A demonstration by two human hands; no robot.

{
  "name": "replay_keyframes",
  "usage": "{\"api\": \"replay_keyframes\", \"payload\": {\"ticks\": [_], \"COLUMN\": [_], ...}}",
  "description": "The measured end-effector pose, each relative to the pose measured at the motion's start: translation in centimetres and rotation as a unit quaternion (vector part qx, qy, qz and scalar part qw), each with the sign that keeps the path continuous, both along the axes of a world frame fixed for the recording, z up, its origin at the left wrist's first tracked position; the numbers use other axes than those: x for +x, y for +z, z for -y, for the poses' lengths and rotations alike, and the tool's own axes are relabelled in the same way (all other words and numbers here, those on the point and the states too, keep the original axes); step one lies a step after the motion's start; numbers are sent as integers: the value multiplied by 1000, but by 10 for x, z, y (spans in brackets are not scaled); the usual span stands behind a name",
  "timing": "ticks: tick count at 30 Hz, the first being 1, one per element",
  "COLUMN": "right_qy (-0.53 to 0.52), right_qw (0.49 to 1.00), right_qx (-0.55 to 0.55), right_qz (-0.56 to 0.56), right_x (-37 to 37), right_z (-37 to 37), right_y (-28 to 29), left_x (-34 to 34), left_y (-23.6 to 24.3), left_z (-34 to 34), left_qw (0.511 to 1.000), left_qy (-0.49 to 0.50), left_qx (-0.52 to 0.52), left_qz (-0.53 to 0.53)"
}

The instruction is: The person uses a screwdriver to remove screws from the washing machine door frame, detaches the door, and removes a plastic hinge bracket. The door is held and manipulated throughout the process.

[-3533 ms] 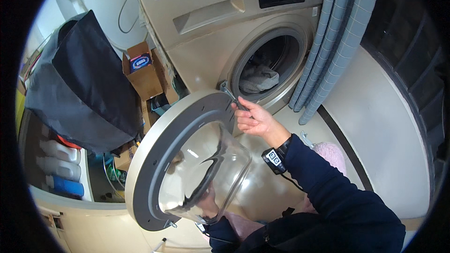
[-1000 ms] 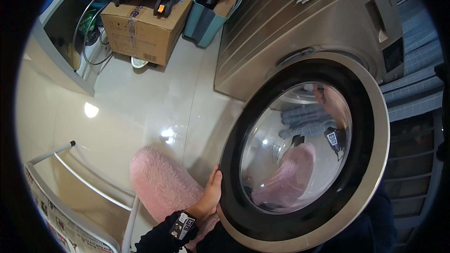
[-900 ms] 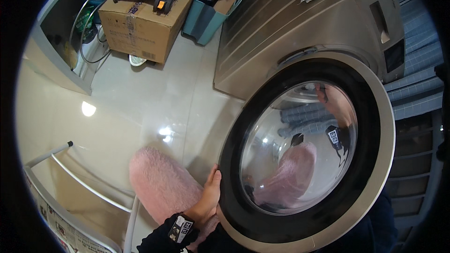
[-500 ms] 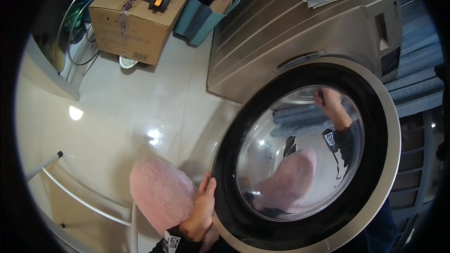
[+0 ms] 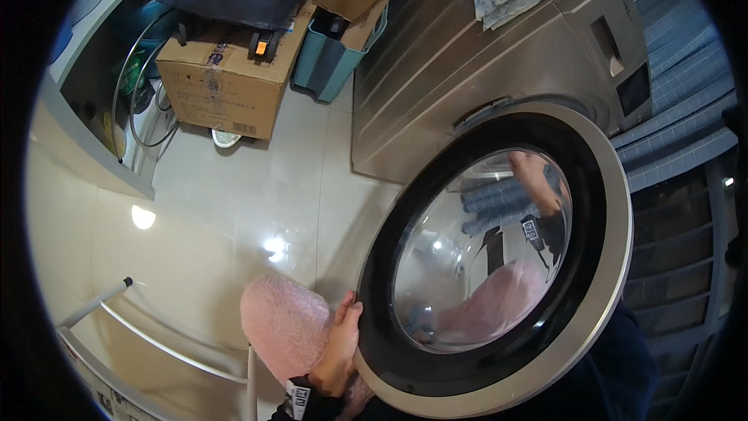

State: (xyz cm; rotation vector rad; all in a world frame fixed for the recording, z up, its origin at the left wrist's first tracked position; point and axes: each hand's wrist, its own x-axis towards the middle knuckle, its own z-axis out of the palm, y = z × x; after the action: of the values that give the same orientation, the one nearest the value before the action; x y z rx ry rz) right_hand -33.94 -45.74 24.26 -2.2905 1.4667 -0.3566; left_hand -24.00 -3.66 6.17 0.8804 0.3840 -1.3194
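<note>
Door ring (image 5: 588,214) looks glossy plas., box (image 5: 241,93) matt cardbd.

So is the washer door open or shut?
Open: the door stands out from the washing machine, left hand at its rim, right hand showing through its glass.

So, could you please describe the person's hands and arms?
The left hand and, through the glass, the right hand are bare. Both sleeves are dark. Each wrist carries a white label with black square markings; the right apparently trails a thin cable.
</note>
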Motion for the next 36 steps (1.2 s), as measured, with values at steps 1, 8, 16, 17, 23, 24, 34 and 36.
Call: {"api": "replay_keyframes", "payload": {"ticks": [1,8,16,17,23,24,34,36], "right_qy": [1,-79,114,120,75,94,92,82], "right_qw": [999,956,961,968,961,963,978,985], "right_qx": [-27,49,85,91,189,180,178,151], "right_qz": [-22,280,236,198,189,177,54,27], "right_x": [-1,-35,-66,-64,-50,-50,-38,-36], "right_z": [-3,-63,-169,-173,-171,-173,-192,-196], "right_y": [0,42,134,139,158,164,210,215], "left_x": [-9,-24,-12,-11,-19,-25,-93,-109], "left_y": [1,-8,19,22,45,49,-31,-28], "left_z": [1,4,0,0,17,17,16,27], "left_qw": [1000,996,990,990,987,986,979,979], "left_qy": [11,-26,-76,-76,-107,-95,-148,-162], "left_qx": [-1,75,86,85,68,73,106,78], "left_qz": [-25,-51,-85,-88,-101,-118,-88,-97]}}
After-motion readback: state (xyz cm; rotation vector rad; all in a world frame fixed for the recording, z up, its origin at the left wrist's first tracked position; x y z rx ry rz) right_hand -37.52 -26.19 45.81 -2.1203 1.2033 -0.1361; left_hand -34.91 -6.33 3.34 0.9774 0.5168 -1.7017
